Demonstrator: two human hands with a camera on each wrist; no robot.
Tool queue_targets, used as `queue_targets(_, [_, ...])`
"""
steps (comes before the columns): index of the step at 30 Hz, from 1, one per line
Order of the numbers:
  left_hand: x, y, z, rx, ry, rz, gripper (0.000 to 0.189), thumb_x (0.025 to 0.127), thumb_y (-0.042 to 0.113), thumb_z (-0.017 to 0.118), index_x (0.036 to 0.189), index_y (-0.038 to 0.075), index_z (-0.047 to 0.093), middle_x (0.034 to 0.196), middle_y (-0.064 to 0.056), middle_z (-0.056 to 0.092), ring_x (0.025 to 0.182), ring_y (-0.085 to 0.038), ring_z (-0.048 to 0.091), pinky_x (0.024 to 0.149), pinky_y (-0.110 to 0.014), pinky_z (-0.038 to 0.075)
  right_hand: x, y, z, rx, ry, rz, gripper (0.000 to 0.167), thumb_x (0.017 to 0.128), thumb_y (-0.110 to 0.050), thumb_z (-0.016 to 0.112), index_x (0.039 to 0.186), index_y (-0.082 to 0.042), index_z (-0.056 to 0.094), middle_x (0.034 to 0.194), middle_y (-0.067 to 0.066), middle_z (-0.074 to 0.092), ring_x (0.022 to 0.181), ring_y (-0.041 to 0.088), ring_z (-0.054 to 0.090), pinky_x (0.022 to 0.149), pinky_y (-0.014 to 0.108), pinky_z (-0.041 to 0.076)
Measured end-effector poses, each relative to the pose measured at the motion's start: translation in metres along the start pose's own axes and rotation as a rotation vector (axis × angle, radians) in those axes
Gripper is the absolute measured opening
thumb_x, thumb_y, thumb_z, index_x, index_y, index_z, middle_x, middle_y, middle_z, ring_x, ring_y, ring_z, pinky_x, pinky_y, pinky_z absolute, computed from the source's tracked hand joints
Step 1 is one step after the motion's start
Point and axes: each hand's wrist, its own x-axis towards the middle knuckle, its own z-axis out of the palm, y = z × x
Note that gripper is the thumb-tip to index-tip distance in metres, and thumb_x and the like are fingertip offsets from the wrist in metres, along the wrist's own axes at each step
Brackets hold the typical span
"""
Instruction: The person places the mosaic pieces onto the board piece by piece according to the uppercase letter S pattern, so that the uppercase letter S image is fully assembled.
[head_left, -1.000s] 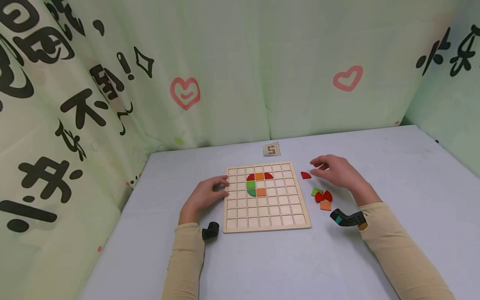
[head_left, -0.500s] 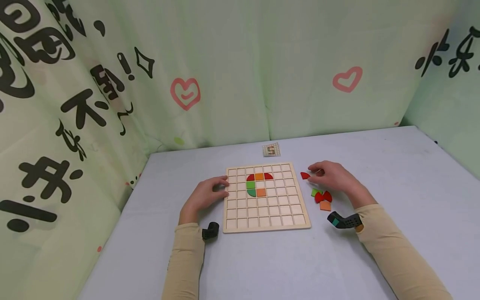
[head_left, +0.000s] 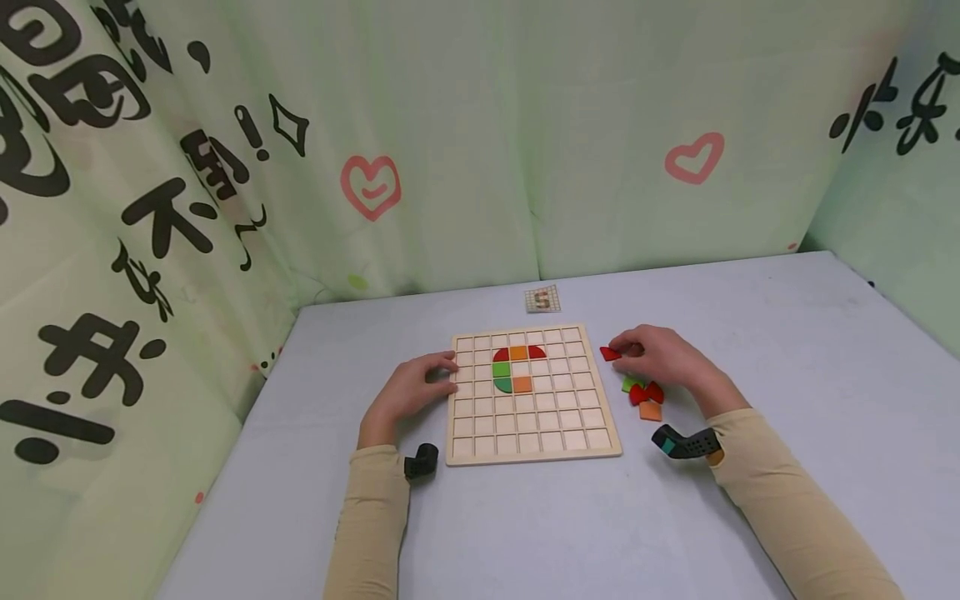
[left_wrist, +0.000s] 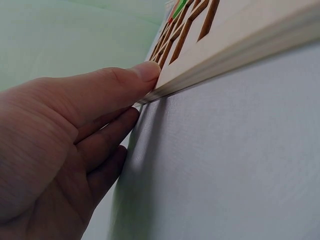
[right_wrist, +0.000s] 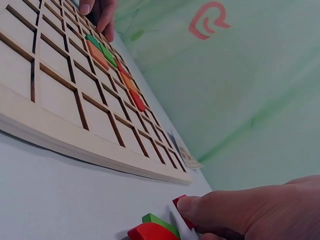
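In the head view, a wooden grid board (head_left: 558,417) bears a few coloured pieces: a red piece (head_left: 537,352), an orange square (head_left: 522,384), a light green square (head_left: 502,368) and a dark green rounded piece (head_left: 503,385) among them. My left hand (head_left: 411,385) rests at the board's left edge, its thumb (left_wrist: 146,71) touching the rim in the left wrist view. To the board's right, my right hand (head_left: 662,357) pinches a red quarter-round piece (head_left: 609,354), tilted up in the right wrist view. Its other fingers are mostly hidden there.
Just below the right hand lie loose pieces: an orange square (head_left: 651,411), red pieces (head_left: 638,394) and a green piece (head_left: 628,384). A small pattern card (head_left: 542,299) lies behind the board. Pale green curtains (head_left: 465,167) stand around the white table (head_left: 525,533).
My right hand has moved left and slightly toward me, from beside the red quarter-round piece to a pinch on it. The piece has tilted. My left hand and the board stay put.
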Motion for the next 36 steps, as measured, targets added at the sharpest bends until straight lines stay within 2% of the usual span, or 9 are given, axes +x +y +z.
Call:
queue_targets(4, [0.0,-0.0001,0.0,0.0,0.001,-0.008,0.03,0.092,0.019,0.072,0.12,0.009,0.07,0.151,-0.006,0.053,0.146,-0.028,0.04,0.122,-0.045,0.032,0.0019,0.0005,0.0027,-0.009,-0.009,-0.014,0.044,0.095,-0.017,0.066,0.133,0.004,0.06,0.109,0.019,0.06,0.09,0.026,0.053,0.067,0.029,0.05])
queue_targets(7, [-0.0005,0.0001,-0.0001,-0.004,0.001,-0.012,0.03,0.092,0.018,0.072,0.12,0.008,0.07,0.151,-0.006,0.052,0.146,-0.029,0.04,0.122,-0.046,0.032,0.0023,0.0002,0.0042,-0.013,-0.024,-0.016,0.041,0.094,-0.018,0.067,0.13,0.002,0.063,0.107,0.017,0.058,0.088,0.024,0.052,0.064,0.027,0.047])
queue_targets(13, [-0.0011,-0.0009,0.0004,-0.008,0.002,-0.01,0.03,0.091,0.018,0.073,0.119,0.008,0.07,0.151,-0.006,0.053,0.146,-0.028,0.041,0.122,-0.046,0.032,0.0012,-0.0022,0.0059,-0.021,-0.031,-0.016,0.037,0.093,-0.017,0.069,0.126,-0.001,0.066,0.108,0.017,0.059,0.09,0.025,0.053,0.066,0.026,0.048])
queue_targets(20, [-0.0011,-0.0011,0.0006,-0.009,0.003,-0.001,0.03,0.091,0.018,0.073,0.119,0.008,0.07,0.151,-0.006,0.053,0.146,-0.028,0.041,0.122,-0.045,0.032,-0.0001,-0.003,0.0051,-0.017,-0.028,-0.037,0.033,0.093,-0.016,0.069,0.121,0.002,0.066,0.111,0.019,0.061,0.091,0.026,0.053,0.07,0.027,0.049])
queue_targets(29, [-0.0012,-0.0003,-0.0001,0.0,0.006,0.013,0.029,0.092,0.017,0.073,0.119,0.007,0.07,0.15,-0.007,0.053,0.145,-0.029,0.042,0.121,-0.046,0.033,-0.0006,0.0001,0.0046,-0.015,-0.027,-0.054,0.032,0.093,-0.015,0.069,0.12,0.002,0.066,0.108,0.017,0.062,0.088,0.024,0.054,0.067,0.026,0.049])
queue_targets(32, [-0.0009,-0.0001,-0.0003,-0.003,0.002,0.007,0.03,0.092,0.018,0.073,0.12,0.008,0.07,0.151,-0.006,0.053,0.146,-0.029,0.041,0.121,-0.046,0.033,0.0,0.0002,0.0045,-0.012,-0.019,-0.056,0.031,0.094,-0.015,0.068,0.119,0.003,0.066,0.106,0.016,0.064,0.089,0.024,0.056,0.072,0.029,0.052])
queue_targets(36, [-0.0004,0.0001,-0.0007,-0.004,0.004,0.007,0.03,0.092,0.019,0.072,0.119,0.008,0.07,0.151,-0.006,0.052,0.146,-0.029,0.041,0.121,-0.047,0.032,0.0005,-0.0027,0.0045,-0.006,0.005,-0.055,0.03,0.095,-0.017,0.067,0.117,0.002,0.065,0.106,0.015,0.068,0.092,0.025,0.06,0.082,0.039,0.056])
